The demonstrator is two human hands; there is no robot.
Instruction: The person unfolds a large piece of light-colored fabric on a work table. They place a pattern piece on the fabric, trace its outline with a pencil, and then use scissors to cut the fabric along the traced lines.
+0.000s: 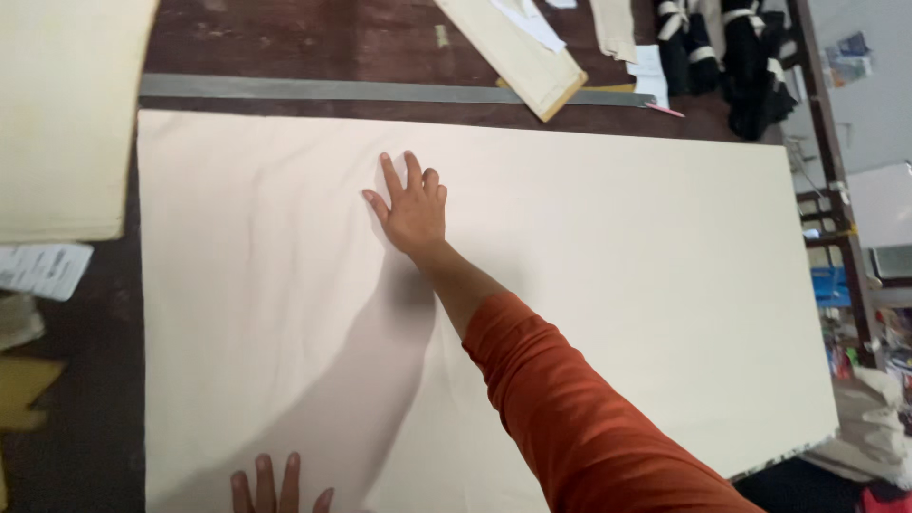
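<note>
While both hands press flat on cream cloth [617,285]:
Right hand [411,211]: fingers spread, near cloth's middle.
Left hand [275,489]: cut off at cloth's near edge, fingers open.
Ruler [380,91]: beyond cloth, far end hidden.

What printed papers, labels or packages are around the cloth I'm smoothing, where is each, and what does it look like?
Printed paper sheet: left edge, beside the cream cloth; white, dark print, slightly tilted.
White paper slip: top, by the metal ruler; small, rectangular.
Coloured picture: top right wall; small, blue and pale.
Blue box-like item: right edge; too blurred to identify.
</note>
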